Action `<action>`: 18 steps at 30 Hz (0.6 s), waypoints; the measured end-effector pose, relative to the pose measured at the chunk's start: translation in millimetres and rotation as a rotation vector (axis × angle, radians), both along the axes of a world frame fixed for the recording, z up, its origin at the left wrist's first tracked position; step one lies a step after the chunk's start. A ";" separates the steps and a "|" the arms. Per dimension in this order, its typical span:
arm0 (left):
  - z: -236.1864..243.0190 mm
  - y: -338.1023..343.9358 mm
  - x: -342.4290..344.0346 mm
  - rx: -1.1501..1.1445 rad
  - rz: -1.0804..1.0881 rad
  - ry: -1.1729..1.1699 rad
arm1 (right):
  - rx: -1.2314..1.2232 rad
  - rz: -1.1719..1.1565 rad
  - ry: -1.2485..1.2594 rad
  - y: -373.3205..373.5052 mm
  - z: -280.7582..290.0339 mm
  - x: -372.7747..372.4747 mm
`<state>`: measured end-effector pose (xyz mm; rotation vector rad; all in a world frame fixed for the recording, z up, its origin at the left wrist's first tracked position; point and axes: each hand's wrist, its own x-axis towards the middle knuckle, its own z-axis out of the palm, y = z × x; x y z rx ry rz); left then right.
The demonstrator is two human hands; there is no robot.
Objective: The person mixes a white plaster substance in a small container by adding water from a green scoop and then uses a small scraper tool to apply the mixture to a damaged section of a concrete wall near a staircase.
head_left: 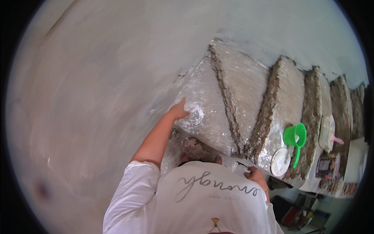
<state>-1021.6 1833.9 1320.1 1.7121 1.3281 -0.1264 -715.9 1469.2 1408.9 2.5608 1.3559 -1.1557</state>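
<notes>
My left hand (180, 111) reaches out at the left edge of the top step (202, 89), beside the plastered wall (89, 89), its fingers apart and holding nothing, near white dusty patches. At my waist on the right, my right hand (255, 176) grips a thin dark tool (242, 164), partly hidden. Beside it a round white-smeared lid or dish (280, 161) lies on a step, and a green plastic dipper (294, 136) with something pale inside stands just beyond. My bare feet (218, 160) show beyond my white shirt, near a crumpled patterned cloth or bag (191, 148).
Rough concrete steps (284, 93) with crumbly, brick-showing edges descend to the right. A pale container (326, 132) with a pink-handled tool (337, 140) and a box-like item (327, 165) sit on lower steps. Below the staircase edge at lower right are dark and red objects (296, 212).
</notes>
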 end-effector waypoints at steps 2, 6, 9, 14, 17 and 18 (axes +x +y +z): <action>-39.6 -31.0 -17.6 0.049 -0.146 0.039 | -0.018 -0.035 -0.008 -11.3 -4.5 -4.3; -90.8 -109.7 -33.2 -0.123 -0.489 0.005 | -0.042 -0.125 0.011 -35.3 -6.0 -6.8; -82.9 -151.5 -41.8 -0.451 -0.357 0.139 | -0.053 -0.186 0.016 -54.9 -3.2 -9.7; -181.4 -186.9 -147.4 0.036 -0.613 0.014 | 0.012 -0.273 0.084 -56.2 17.7 -11.3; -121.2 -165.4 -108.9 -0.255 -0.404 0.177 | 0.052 -0.370 0.178 -68.9 39.9 9.9; -108.2 -159.4 -99.8 -0.354 -0.317 0.246 | 0.167 -0.453 0.301 -77.5 39.1 23.2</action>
